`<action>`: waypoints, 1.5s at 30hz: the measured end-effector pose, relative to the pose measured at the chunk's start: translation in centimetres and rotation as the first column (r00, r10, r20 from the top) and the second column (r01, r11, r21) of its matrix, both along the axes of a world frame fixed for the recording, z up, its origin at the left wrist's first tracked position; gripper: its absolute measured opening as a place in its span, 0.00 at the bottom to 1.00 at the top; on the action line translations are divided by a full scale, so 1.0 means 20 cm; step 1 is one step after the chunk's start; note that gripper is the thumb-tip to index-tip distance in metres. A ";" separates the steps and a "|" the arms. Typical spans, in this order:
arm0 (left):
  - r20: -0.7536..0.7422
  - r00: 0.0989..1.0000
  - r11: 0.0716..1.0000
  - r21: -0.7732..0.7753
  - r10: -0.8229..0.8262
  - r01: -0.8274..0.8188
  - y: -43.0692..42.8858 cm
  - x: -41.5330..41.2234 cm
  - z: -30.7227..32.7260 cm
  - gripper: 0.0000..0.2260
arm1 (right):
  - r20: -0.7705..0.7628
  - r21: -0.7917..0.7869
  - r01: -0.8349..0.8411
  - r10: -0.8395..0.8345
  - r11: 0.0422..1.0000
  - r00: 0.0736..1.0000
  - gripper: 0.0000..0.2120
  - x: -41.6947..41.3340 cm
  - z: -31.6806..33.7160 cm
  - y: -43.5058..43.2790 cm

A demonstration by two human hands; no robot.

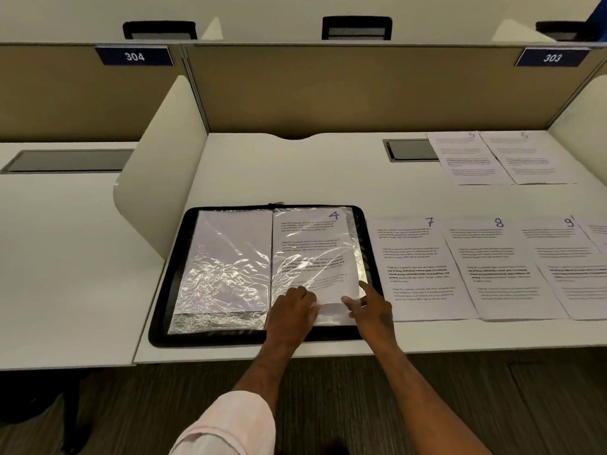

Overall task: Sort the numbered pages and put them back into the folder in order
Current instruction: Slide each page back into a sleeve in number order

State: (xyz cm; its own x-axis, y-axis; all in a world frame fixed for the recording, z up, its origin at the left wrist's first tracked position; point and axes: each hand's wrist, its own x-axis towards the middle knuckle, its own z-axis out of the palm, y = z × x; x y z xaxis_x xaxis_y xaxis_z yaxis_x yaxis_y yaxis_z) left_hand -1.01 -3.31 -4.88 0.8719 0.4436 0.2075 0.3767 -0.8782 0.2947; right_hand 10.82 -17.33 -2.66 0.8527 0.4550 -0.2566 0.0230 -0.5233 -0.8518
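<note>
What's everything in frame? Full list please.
zip folder: 1, black, open at desk front
clear sleeves: 2 showing, inside folder
page 4: 1, white, in right sleeve
page 7, page 8, page 9: 3, white, row right of folder
page 5, unreadable neighbour: 2, white, back right
desks: 2, white
sign 304, sign 303: 2, blue, on partition
left hand: grips page 4's bottom edge
right hand: pinches sleeve corner

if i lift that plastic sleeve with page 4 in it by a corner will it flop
Probably floppy: the plastic sleeve is thin and heavily wrinkled, so it would likely sag and bend page 4 with it. Its glossy, glare-catching surface suggests it may be slippery. It seems bound into the folder, so it should turn, not lift free.
</note>
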 end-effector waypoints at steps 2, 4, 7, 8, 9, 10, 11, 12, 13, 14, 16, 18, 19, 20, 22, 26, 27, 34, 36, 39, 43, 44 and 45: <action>-0.034 0.999 1.000 0.021 -0.006 0.007 0.00 0.02 -0.01 0.08 | 0.020 -0.014 -0.013 0.013 1.000 1.000 0.26 0.00 -0.03 -0.01; -0.056 0.998 0.999 0.040 0.000 0.003 0.00 0.03 -0.02 0.10 | 0.027 -0.016 -0.026 0.026 1.000 0.999 0.26 0.00 -0.04 -0.03; -0.066 0.998 0.996 0.083 0.025 -0.020 0.01 0.04 -0.04 0.12 | 0.057 -0.041 -0.052 0.054 0.998 0.997 0.25 -0.01 -0.04 -0.04; -0.062 0.997 0.996 0.083 0.039 -0.034 0.02 0.05 -0.05 0.12 | 0.064 -0.044 -0.061 0.064 0.997 0.996 0.25 -0.01 -0.04 -0.04; -0.049 0.997 0.996 0.077 0.052 -0.048 0.03 0.06 -0.05 0.13 | 0.068 -0.045 -0.069 0.072 0.997 0.995 0.25 -0.02 -0.04 -0.05; -0.033 0.998 0.997 0.064 0.054 -0.052 0.04 0.06 -0.05 0.13 | 0.071 -0.051 -0.077 0.081 0.996 0.994 0.25 -0.02 -0.03 -0.05; -0.022 0.999 0.998 0.048 0.041 -0.040 0.05 0.06 -0.05 0.14 | 0.078 -0.058 -0.081 0.085 0.995 0.993 0.26 -0.03 -0.02 -0.06; -0.016 1.000 0.999 0.033 0.018 -0.017 0.04 0.06 -0.04 0.15 | 0.087 -0.063 -0.084 0.089 0.995 0.992 0.26 -0.03 0.00 -0.06; -0.009 1.000 1.000 0.018 -0.007 0.007 0.03 0.05 -0.05 0.16 | 0.099 -0.065 -0.085 0.091 0.994 0.991 0.27 -0.04 0.02 -0.06; -0.001 1.000 1.000 -0.005 -0.024 0.024 0.02 0.04 -0.05 0.18 | 0.114 -0.067 -0.086 0.093 0.994 0.989 0.28 -0.04 0.04 -0.06; -0.007 0.999 0.995 -0.089 -0.052 0.051 -0.03 0.00 -0.03 0.25 | 0.168 -0.082 -0.092 0.105 0.992 0.980 0.29 -0.07 0.09 -0.06; -0.018 0.995 0.982 -0.168 -0.095 0.091 -0.06 -0.03 -0.02 0.33 | 0.250 -0.088 -0.098 0.117 0.991 0.961 0.30 -0.10 0.14 -0.03; -0.014 0.993 0.975 -0.188 -0.120 0.116 -0.08 -0.05 -0.01 0.37 | 0.297 -0.078 -0.109 0.127 0.991 0.946 0.30 -0.11 0.17 -0.02; -0.002 0.991 0.972 -0.194 -0.135 0.132 -0.09 -0.05 0.00 0.39 | 0.343 -0.070 -0.132 0.148 0.989 0.928 0.30 -0.13 0.20 0.00; 0.060 0.991 0.975 -0.182 -0.117 0.126 -0.10 -0.07 0.03 0.41 | 0.428 -0.070 -0.197 0.208 0.978 0.879 0.30 -0.18 0.28 0.06; 0.186 0.982 0.997 -0.076 0.045 -0.031 -0.07 -0.09 0.11 0.37 | 0.670 -0.081 -0.372 0.327 0.925 0.667 0.29 -0.29 0.39 0.18; 0.180 0.980 0.996 -0.047 0.089 -0.082 -0.04 -0.11 0.13 0.36 | 0.716 -0.082 -0.407 0.338 0.910 0.611 0.29 -0.32 0.41 0.21; 0.344 0.874 0.937 -0.065 0.344 -0.343 0.19 -0.38 0.33 0.34 | 0.837 -0.098 -0.493 0.340 0.864 0.428 0.29 -0.46 0.46 0.40; 0.336 0.849 0.913 -0.169 0.409 -0.372 0.25 -0.49 0.36 0.38 | 0.817 -0.162 -0.420 0.360 0.893 0.450 0.27 -0.50 0.40 0.46; 0.299 0.851 0.901 -0.196 0.432 -0.388 0.39 -0.64 0.31 0.41 | 0.529 -0.446 -0.411 0.605 0.795 0.595 0.33 -0.55 0.28 0.54; 0.054 0.921 0.918 -0.115 0.387 -0.379 0.56 -0.82 0.19 0.40 | 0.274 -0.691 -0.437 0.768 0.575 0.579 0.55 -0.61 0.09 0.58; -0.006 0.933 0.929 -0.092 0.359 -0.358 0.60 -0.86 0.15 0.39 | 0.236 -0.713 -0.441 0.779 0.545 0.581 0.58 -0.62 0.05 0.58; -0.071 0.948 0.946 -0.070 0.312 -0.317 0.63 -0.89 0.10 0.36 | 0.207 -0.722 -0.448 0.783 0.527 0.587 0.58 -0.64 0.01 0.58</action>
